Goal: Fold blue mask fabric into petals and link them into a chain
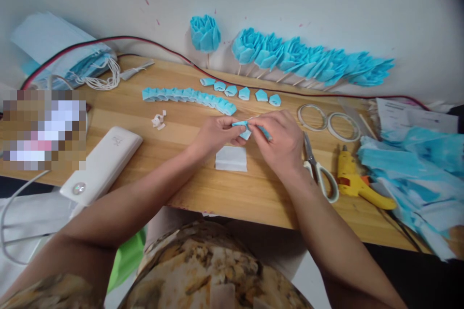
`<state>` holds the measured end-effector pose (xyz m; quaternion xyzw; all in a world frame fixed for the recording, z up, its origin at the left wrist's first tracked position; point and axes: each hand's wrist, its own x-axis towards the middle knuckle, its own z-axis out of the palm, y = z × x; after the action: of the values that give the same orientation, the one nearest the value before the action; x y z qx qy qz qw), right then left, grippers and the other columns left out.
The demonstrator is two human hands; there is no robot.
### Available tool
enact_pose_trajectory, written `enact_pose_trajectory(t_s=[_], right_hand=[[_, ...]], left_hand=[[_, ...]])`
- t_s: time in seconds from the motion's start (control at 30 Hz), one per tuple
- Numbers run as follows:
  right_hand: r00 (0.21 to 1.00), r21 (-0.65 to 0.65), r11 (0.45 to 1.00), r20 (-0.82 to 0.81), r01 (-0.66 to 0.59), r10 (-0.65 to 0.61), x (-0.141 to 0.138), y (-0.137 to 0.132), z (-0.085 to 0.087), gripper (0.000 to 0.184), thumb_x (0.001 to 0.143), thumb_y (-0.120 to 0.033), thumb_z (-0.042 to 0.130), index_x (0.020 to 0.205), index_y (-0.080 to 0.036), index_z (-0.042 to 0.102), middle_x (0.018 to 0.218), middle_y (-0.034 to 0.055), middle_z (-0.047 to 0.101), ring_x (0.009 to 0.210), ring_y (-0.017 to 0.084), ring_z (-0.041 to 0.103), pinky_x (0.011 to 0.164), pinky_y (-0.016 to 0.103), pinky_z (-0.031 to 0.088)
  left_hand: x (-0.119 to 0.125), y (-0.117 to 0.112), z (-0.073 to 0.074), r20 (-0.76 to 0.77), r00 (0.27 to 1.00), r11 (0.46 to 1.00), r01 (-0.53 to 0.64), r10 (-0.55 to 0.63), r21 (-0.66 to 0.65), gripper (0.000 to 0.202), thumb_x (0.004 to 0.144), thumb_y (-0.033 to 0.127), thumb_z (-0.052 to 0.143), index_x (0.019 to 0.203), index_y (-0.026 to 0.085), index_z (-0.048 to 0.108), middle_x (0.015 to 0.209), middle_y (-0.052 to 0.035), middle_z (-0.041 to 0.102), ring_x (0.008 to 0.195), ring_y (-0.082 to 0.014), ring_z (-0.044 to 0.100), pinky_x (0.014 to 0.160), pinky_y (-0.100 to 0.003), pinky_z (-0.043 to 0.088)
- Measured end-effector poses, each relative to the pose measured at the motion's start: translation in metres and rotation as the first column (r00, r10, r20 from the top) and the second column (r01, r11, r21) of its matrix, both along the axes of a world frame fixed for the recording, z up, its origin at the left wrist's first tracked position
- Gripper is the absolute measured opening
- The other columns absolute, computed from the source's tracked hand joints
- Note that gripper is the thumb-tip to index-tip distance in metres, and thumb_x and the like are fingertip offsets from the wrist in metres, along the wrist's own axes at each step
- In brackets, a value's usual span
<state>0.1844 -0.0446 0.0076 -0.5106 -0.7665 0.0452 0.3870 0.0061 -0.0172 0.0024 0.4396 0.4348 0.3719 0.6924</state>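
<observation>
Between my two hands is a small folded piece of blue fabric [245,131], held above the middle of the table. My left hand [217,133] pinches its left side with thumb and fingers. On its right side the fingertips of my right hand [279,137] are closed on it as well. A flat pale rectangle of fabric [231,159] lies on the table just below my hands. Beyond them runs a curved row of folded blue petals [188,96], and behind it sit several separate rolled blue pieces [244,93].
Blue fabric flowers on sticks [268,50] lean along the wall. To the right are tape rolls [312,118], scissors [321,174], a yellow glue gun [357,186] and blue scraps [416,174]. A white power bank [103,164], paper bits [158,119] and stacked masks [68,53] lie left.
</observation>
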Motion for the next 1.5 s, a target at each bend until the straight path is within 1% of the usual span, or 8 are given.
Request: enact_pose_trajectory(t_s=[0.1,0.2,0.33,0.43,0.63,1.03,1.27,1.5], right_hand=[[1.000,-0.022,0.999,-0.007,0.030,-0.030,-0.002,-0.002,0.002,0.020,0.100,-0.033,0.062,0.087,-0.031,0.076,0.090,0.0058,0.077,0.091,0.027,0.066,0.083,0.045,0.050],[0.979,-0.141,0.990,-0.194,0.029,-0.056,-0.003,0.000,0.002,0.013,0.095,-0.034,0.069,0.084,-0.029,0.075,0.088,0.0041,0.076,0.087,0.024,0.066,0.085,0.044,0.053],[0.786,-0.407,0.903,-0.600,-0.140,-0.149,0.001,0.006,-0.003,0.025,0.092,-0.050,0.070,0.094,-0.027,0.078,0.085,0.0019,0.074,0.078,0.019,0.066,0.076,0.037,0.057],[0.677,-0.443,0.873,-0.709,-0.205,-0.201,0.005,0.009,-0.004,0.036,0.093,-0.060,0.067,0.099,-0.026,0.079,0.087,0.0025,0.073,0.079,0.017,0.066,0.073,0.033,0.057],[0.733,-0.459,0.866,-0.656,-0.197,-0.181,-0.001,0.008,-0.004,0.020,0.080,-0.040,0.081,0.085,-0.024,0.072,0.080,-0.0015,0.069,0.074,0.014,0.061,0.067,0.028,0.050],[0.816,-0.385,0.916,-0.562,-0.114,-0.135,-0.007,0.008,-0.008,0.010,0.079,-0.031,0.072,0.081,-0.024,0.066,0.073,-0.0032,0.066,0.068,0.013,0.060,0.064,0.028,0.050],[0.935,-0.202,0.979,-0.350,-0.008,-0.064,-0.005,0.003,-0.002,0.004,0.086,-0.023,0.067,0.083,-0.025,0.065,0.079,-0.0016,0.073,0.071,0.015,0.066,0.069,0.031,0.053],[0.994,0.017,0.998,-0.082,-0.065,0.067,0.003,0.005,-0.001,0.011,0.092,-0.018,0.065,0.085,-0.026,0.068,0.081,0.0003,0.074,0.078,0.019,0.068,0.075,0.035,0.053]], left_hand=[[0.000,0.000,-0.001,-0.009,1.000,1.000,0.008,-0.008,0.030,0.010,0.087,0.016,0.078,0.079,0.014,0.073,0.069,-0.0002,0.074,0.065,-0.0122,0.073,0.070,-0.024,0.061],[-0.001,-0.001,0.000,-0.032,1.000,0.998,0.004,-0.002,0.070,0.010,0.087,0.018,0.079,0.079,0.014,0.073,0.068,-0.0002,0.074,0.065,-0.0123,0.073,0.070,-0.024,0.060],[-0.002,0.000,0.003,-0.053,0.999,1.000,-0.001,0.003,0.029,0.009,0.089,0.014,0.075,0.081,0.014,0.073,0.067,-0.0009,0.075,0.064,-0.0115,0.072,0.069,-0.022,0.058],[-0.002,0.001,0.004,-0.033,0.999,1.000,-0.012,0.012,-0.007,0.008,0.091,0.013,0.073,0.083,0.013,0.073,0.068,-0.0019,0.075,0.064,-0.0114,0.072,0.069,-0.023,0.058],[-0.001,0.003,0.002,0.005,0.999,0.999,-0.051,0.051,-0.006,0.006,0.091,0.014,0.073,0.085,0.012,0.074,0.070,-0.0016,0.076,0.064,-0.0111,0.072,0.071,-0.024,0.059],[-0.002,0.001,0.000,0.033,0.999,0.999,0.024,-0.022,-0.047,0.008,0.091,0.016,0.078,0.089,0.011,0.073,0.073,-0.0020,0.076,0.066,-0.0112,0.074,0.073,-0.024,0.061],[-0.002,0.002,0.004,0.092,0.996,0.994,0.022,-0.012,-0.107,0.007,0.095,0.012,0.073,0.088,0.010,0.072,0.069,-0.0031,0.076,0.064,-0.0118,0.075,0.069,-0.023,0.060],[-0.003,0.004,0.001,0.125,0.992,0.990,0.049,-0.033,-0.131,0.008,0.094,0.016,0.076,0.090,0.010,0.073,0.077,-0.0060,0.079,0.067,-0.0134,0.075,0.076,-0.029,0.062]])
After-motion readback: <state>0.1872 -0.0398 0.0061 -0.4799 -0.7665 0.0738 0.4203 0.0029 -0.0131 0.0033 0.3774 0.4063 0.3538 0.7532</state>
